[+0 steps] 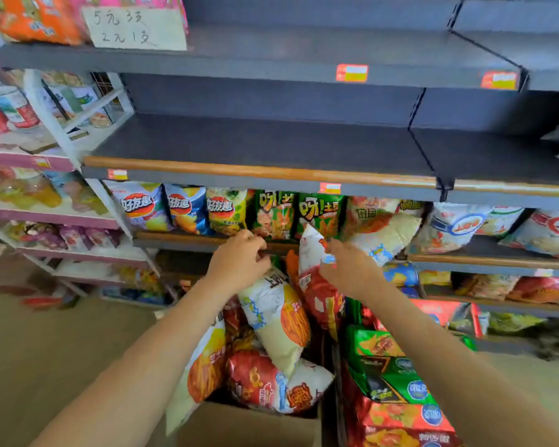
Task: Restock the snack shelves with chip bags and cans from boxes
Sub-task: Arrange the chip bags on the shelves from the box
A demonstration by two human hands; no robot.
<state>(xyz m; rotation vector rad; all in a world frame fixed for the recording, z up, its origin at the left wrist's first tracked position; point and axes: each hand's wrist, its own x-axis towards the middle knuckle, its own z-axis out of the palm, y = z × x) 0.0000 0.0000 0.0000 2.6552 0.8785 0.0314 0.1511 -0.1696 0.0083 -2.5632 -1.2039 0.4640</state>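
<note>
Chip bags: we pinch a cream bag (276, 312) with our left hand (239, 261), a red bag (320, 285) with our right hand (349, 269) (dark shelf (262, 140) above lies bare).

We see dark grey shelves (271, 140) edged with a wood-brown rail (239, 171) and dotted with orange-red and yellow price tags (351, 72). A pale sign (136, 29) carries dark handwriting. On the stocked shelf, left to right: a white-and-purple bag (141, 204), a blue bag (186, 208), a yellow-green bag (225, 209), then two green bags (320, 214) with yellow lettering. Nearer, a cream bag (276, 317) shows an orange patch and a red-and-white bag (320, 285) sits beside it, above a tan box (249, 427). Green packs (384, 366) lie to the right. The far-left racks (46, 217) are pink and white.
</note>
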